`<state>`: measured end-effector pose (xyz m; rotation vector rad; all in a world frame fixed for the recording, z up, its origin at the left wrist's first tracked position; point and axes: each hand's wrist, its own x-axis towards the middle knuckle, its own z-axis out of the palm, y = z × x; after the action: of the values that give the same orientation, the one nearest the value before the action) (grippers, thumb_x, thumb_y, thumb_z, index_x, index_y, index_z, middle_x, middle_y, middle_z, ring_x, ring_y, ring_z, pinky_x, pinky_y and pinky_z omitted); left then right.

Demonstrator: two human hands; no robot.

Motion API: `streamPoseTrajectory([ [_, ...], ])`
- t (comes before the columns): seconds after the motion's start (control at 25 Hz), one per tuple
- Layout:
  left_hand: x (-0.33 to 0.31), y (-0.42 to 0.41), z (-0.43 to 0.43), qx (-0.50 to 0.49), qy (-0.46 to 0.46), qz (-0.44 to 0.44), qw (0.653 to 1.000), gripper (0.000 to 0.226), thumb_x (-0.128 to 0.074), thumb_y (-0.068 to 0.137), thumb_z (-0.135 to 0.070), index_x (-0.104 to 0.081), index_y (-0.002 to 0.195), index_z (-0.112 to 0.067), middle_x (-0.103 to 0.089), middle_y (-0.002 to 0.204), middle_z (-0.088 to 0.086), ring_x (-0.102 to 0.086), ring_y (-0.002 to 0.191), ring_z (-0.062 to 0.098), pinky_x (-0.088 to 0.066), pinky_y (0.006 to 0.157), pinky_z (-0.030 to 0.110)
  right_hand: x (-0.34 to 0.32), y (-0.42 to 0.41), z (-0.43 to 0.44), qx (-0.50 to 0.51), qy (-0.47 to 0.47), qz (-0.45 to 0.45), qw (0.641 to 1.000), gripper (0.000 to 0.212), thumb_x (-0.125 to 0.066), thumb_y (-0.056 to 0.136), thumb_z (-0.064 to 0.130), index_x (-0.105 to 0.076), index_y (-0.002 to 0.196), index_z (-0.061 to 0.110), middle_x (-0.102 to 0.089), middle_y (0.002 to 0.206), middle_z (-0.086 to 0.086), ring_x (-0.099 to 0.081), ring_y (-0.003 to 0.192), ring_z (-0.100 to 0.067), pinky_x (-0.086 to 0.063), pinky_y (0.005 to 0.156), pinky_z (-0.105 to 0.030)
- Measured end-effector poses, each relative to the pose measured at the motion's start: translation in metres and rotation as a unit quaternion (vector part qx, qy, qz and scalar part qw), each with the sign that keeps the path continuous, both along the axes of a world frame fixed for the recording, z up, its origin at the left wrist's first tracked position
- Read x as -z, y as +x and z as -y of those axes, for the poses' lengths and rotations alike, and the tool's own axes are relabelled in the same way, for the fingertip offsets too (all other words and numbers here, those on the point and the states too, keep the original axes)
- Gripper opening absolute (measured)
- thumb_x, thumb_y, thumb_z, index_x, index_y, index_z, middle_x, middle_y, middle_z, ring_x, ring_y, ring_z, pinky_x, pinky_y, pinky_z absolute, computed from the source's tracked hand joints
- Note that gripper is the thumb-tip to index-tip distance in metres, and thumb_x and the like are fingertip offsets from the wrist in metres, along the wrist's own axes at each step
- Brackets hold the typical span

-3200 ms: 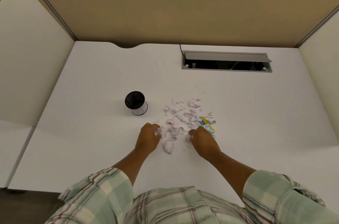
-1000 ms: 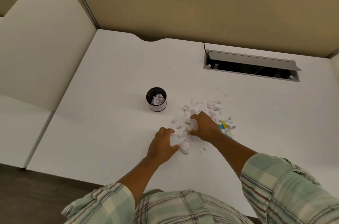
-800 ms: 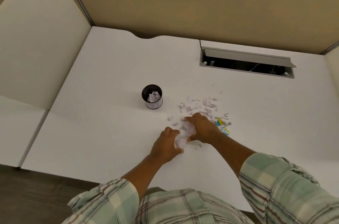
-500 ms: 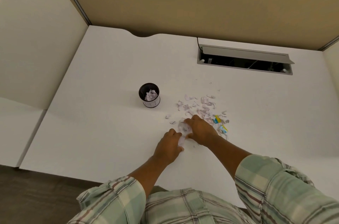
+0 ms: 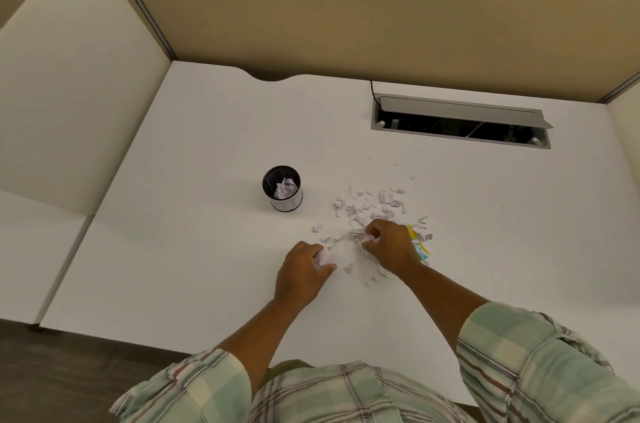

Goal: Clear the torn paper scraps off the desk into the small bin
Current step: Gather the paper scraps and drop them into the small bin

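A small black mesh bin (image 5: 282,187) stands on the white desk (image 5: 194,242), with a few white scraps inside. Torn paper scraps (image 5: 372,204) lie scattered to its right. My left hand (image 5: 303,272) rests on the desk below the bin, closed around a crumpled white wad of paper. My right hand (image 5: 388,246) sits at the near edge of the pile, fingers pinched on several scraps. A yellow and blue scrap (image 5: 417,244) pokes out beside my right hand. One loose scrap (image 5: 348,268) lies between my hands.
An open cable tray (image 5: 460,126) with a grey lid is set into the desk at the back right. Beige partition walls close the desk at the back and both sides. The desk's front edge runs just before my plaid sleeves.
My hands have drawn apart: the left has closed on a white wad and slid left, the right has gathered scraps at the pile's near edge. The bin has held scraps since one second ago.
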<state>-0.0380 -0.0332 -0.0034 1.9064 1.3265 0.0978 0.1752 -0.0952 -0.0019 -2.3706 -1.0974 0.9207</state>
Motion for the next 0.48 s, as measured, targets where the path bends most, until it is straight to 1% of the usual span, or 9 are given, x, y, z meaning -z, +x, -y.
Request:
streamPoseTrajectory([
  [0.08,-0.007,-0.004,-0.009,-0.026,0.019,0.030,0.999,0.034,-0.080,0.078,-0.042,-0.068,0.106,-0.025,-0.062,0.100,-0.008,-0.062,0.090,0.014,-0.060,0.079,0.038,-0.006,0.003,-0.006,0.037,0.021,-0.024,0.999,0.019,-0.080,0.080,0.016,-0.071,0.097,0.016,-0.071,0.094,-0.001,-0.065,0.084,-0.018,-0.049,0.068,-0.019],
  [0.12,-0.011,-0.007,-0.015,-0.038,0.031,0.047,0.998,0.029,-0.080,0.078,-0.041,-0.067,0.099,-0.027,-0.061,0.096,-0.009,-0.061,0.087,0.014,-0.060,0.077,0.039,-0.008,0.004,-0.010,0.056,0.031,-0.040,0.997,0.020,-0.082,0.079,0.018,-0.072,0.096,0.017,-0.071,0.093,0.001,-0.067,0.082,-0.019,-0.053,0.069,-0.023],
  [0.16,-0.015,-0.008,-0.021,-0.051,0.048,0.062,0.996,0.024,-0.080,0.078,-0.039,-0.065,0.092,-0.028,-0.059,0.092,-0.009,-0.060,0.086,0.014,-0.059,0.075,0.038,-0.011,0.004,-0.015,0.074,0.043,-0.059,0.995,0.021,-0.083,0.077,0.018,-0.072,0.095,0.018,-0.071,0.091,0.002,-0.069,0.081,-0.021,-0.059,0.072,-0.030],
  [0.2,-0.020,-0.010,-0.029,-0.065,0.068,0.074,0.993,0.022,-0.080,0.078,-0.039,-0.064,0.088,-0.028,-0.059,0.090,-0.010,-0.059,0.086,0.014,-0.058,0.074,0.037,-0.013,0.004,-0.020,0.088,0.056,-0.074,0.992,0.022,-0.085,0.076,0.018,-0.073,0.095,0.018,-0.071,0.090,0.002,-0.070,0.080,-0.023,-0.061,0.074,-0.038],
  [0.24,-0.026,-0.010,-0.038,-0.079,0.090,0.084,0.989,0.022,-0.080,0.078,-0.039,-0.063,0.087,-0.028,-0.060,0.090,-0.010,-0.058,0.087,0.014,-0.057,0.074,0.036,-0.016,0.003,-0.025,0.098,0.067,-0.084,0.989,0.023,-0.085,0.076,0.019,-0.073,0.095,0.018,-0.071,0.090,0.002,-0.071,0.080,-0.024,-0.062,0.075,-0.041],
  [0.32,-0.036,-0.010,-0.059,-0.102,0.138,0.092,0.981,0.026,-0.081,0.078,-0.040,-0.067,0.095,-0.025,-0.062,0.093,-0.008,-0.057,0.091,0.015,-0.055,0.074,0.034,-0.021,0.000,-0.036,0.116,0.088,-0.104,0.984,0.022,-0.085,0.077,0.018,-0.073,0.095,0.018,-0.072,0.091,0.000,-0.072,0.081,-0.026,-0.063,0.071,-0.040],
  [0.4,-0.045,-0.007,-0.084,-0.119,0.171,0.083,0.975,0.035,-0.080,0.079,-0.042,-0.070,0.106,-0.022,-0.064,0.096,-0.003,-0.055,0.094,0.017,-0.053,0.074,0.033,-0.028,-0.004,-0.046,0.130,0.105,-0.126,0.978,0.021,-0.083,0.079,0.016,-0.073,0.096,0.015,-0.072,0.091,-0.003,-0.073,0.080,-0.026,-0.063,0.061,-0.034],
  [0.48,-0.051,-0.003,-0.108,-0.130,0.188,0.068,0.971,0.038,-0.079,0.079,-0.044,-0.070,0.109,-0.021,-0.065,0.098,-0.001,-0.054,0.096,0.019,-0.051,0.074,0.032,-0.033,-0.008,-0.056,0.135,0.117,-0.137,0.974,0.020,-0.083,0.079,0.014,-0.073,0.096,0.013,-0.072,0.091,-0.004,-0.073,0.075,-0.026,-0.062,0.057,-0.031],
])
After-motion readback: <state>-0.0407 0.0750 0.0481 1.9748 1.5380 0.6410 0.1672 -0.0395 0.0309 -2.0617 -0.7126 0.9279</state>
